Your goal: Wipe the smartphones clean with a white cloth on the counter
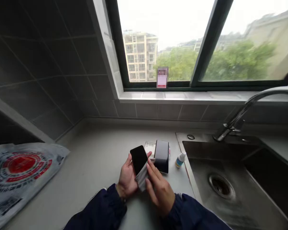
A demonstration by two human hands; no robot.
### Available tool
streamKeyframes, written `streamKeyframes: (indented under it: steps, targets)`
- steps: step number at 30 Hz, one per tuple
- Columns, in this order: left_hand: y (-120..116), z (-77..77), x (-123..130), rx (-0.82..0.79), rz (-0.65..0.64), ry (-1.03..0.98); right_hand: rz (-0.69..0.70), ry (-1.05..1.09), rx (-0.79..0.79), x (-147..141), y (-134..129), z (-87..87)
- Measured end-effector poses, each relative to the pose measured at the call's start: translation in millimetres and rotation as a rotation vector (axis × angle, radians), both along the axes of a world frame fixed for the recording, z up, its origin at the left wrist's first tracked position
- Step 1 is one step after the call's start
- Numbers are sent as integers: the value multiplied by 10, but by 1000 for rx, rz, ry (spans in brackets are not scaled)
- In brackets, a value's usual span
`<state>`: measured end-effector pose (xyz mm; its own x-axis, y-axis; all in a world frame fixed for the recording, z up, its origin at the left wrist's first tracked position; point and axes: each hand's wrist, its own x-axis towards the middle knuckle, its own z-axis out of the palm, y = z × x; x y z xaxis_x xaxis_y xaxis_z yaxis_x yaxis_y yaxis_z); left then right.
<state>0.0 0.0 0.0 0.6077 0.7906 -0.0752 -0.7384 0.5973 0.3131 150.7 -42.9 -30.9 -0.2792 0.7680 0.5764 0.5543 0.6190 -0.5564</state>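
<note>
My left hand (pixel 128 179) holds a smartphone (pixel 138 158) with a black, dark screen facing up, thumb along its left edge. A grey cloth (pixel 142 176) lies over the phone's lower right side, and my right hand (pixel 160 186) presses it there with closed fingers. Just beyond my right fingers, a second dark flat device (pixel 162 155), like a phone, rests on the counter. Under and beside it shows a clear case-like piece (pixel 149 147), partly hidden. A small bottle (pixel 180 160) with a white cap and a blue and yellow label stands to the right.
At the right a steel sink (pixel 185 150) is set into the white counter (pixel 91 153), with a chrome faucet (pixel 237 116) behind it. A printed plastic bag (pixel 24 172) lies at the left. Along the back run a tiled wall and a window with a sill (pixel 148 95).
</note>
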Motion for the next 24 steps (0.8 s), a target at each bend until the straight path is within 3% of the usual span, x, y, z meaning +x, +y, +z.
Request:
streamKeyframes:
  steps: [7,24]
  targets:
    - [14,-9,15,18,-88,19,29,171,-67,65,74,101]
    - [0,20,37,-36,-25,61,-70,262,-110,129,159,114]
